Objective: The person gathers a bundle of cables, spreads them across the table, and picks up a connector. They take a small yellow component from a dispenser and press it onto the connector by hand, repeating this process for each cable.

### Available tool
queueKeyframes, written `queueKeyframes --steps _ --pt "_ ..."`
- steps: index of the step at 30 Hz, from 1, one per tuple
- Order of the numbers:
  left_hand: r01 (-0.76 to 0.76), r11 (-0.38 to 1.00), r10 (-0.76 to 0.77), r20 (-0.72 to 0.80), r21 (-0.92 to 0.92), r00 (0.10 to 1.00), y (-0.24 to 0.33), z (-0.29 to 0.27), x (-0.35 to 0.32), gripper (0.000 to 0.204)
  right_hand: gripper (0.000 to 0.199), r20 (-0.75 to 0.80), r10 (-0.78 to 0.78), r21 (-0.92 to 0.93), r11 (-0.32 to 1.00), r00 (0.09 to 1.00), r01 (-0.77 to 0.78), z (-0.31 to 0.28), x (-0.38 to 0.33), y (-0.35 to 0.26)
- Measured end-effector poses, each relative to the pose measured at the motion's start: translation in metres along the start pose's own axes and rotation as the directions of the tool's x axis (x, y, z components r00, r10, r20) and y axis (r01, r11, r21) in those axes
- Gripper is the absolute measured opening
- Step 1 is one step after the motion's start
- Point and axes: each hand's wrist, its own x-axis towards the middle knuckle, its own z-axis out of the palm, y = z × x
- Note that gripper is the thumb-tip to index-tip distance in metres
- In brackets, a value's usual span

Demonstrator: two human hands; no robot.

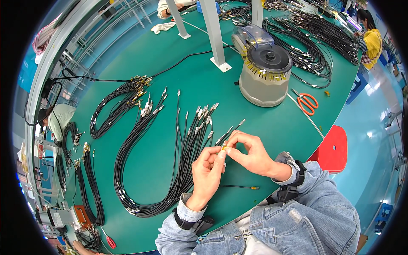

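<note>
In front of me my left hand and my right hand meet fingertip to fingertip, both closed. Between the thumbs and forefingers they pinch a small cable connector with a bit of yellow tape at it. Most of the connector is hidden by the fingers. Left of my hands lies a big bundle of black cables, bent in a U, with silver connectors at its ends. Below the hands a single cable end with a yellow tip rests on the green table.
A round tape dispenser with yellow strips stands beyond my hands, near orange-handled scissors. A grey post rises behind it. More cable bundles lie left and far right. A red stool stands right. Other people work around the table.
</note>
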Motion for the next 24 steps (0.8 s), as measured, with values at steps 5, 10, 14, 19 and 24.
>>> queueKeyframes --steps 5,10,14,19,24 --pt "0.028 0.999 -0.028 -0.010 -0.030 1.000 0.0018 -0.0016 0.0015 0.011 0.007 0.028 0.009 0.028 1.000 1.000 -0.010 -0.0002 -0.0009 -0.0010" --pt "0.071 0.985 -0.072 0.000 -0.156 0.997 -0.0011 -0.0040 0.0037 0.012 0.007 0.058 0.060 0.072 0.995 0.997 -0.064 -0.0012 -0.0021 -0.0023" --pt "0.123 0.969 -0.123 0.012 -0.213 0.992 0.0007 -0.0032 0.0045 0.012 0.008 0.079 0.090 0.094 0.991 0.993 -0.097 -0.0027 -0.0023 -0.0020" --pt "0.149 0.963 -0.150 0.015 -0.223 0.989 0.0018 -0.0025 0.0048 0.013 0.009 0.082 0.092 0.123 0.987 0.992 -0.102 -0.0023 -0.0027 -0.0020" --pt "0.171 0.952 -0.169 0.033 -0.255 0.985 0.0003 -0.0061 0.0050 0.014 0.009 0.083 0.106 0.110 0.987 0.991 -0.115 -0.0026 -0.0029 -0.0016"
